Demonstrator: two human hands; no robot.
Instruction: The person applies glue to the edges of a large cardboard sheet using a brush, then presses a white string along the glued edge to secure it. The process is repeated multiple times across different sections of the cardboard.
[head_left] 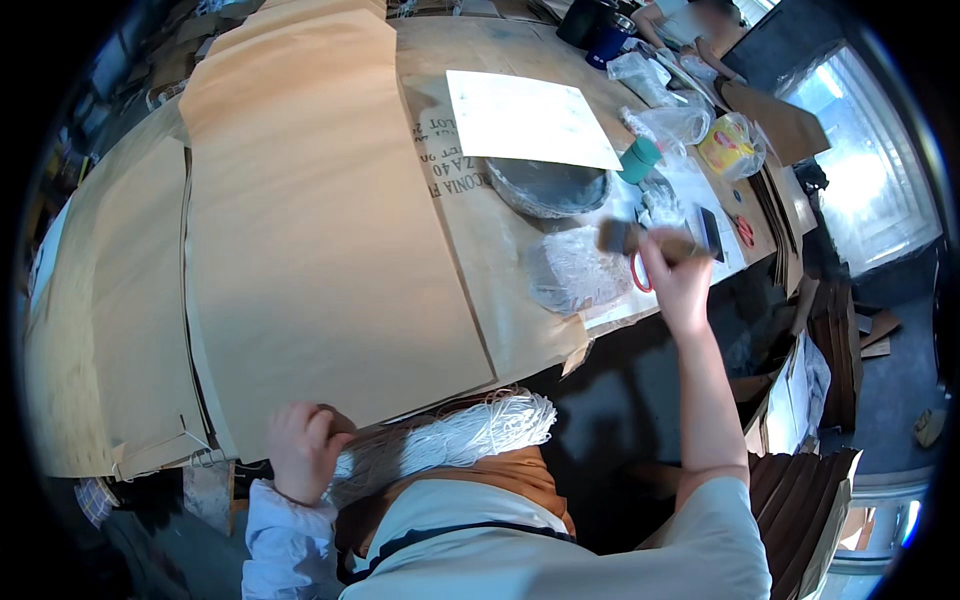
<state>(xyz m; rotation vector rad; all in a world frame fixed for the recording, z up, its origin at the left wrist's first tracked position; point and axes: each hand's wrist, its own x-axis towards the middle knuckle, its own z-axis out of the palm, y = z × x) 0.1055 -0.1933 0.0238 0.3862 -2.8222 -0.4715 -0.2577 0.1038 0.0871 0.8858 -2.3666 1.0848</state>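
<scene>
The right hand [678, 283] is closed in a fist round the handle of a brush [622, 237], held out at about two o'clock over the table [470, 250], bristles toward a crumpled plastic sheet [570, 268] and just short of a grey bowl [550, 186] at one o'clock. The left hand [300, 448], at seven o'clock near the body, is curled shut on a bundle of white cords [450, 438] lying along the table's near edge against a big brown paper sheet [310, 220]. To work cleanly, I judge the brush should be kept level so nothing drips on the paper, with the cords pinned flat and untangled, and the wrist steady; the brush is blurred, so its load cannot be told.
</scene>
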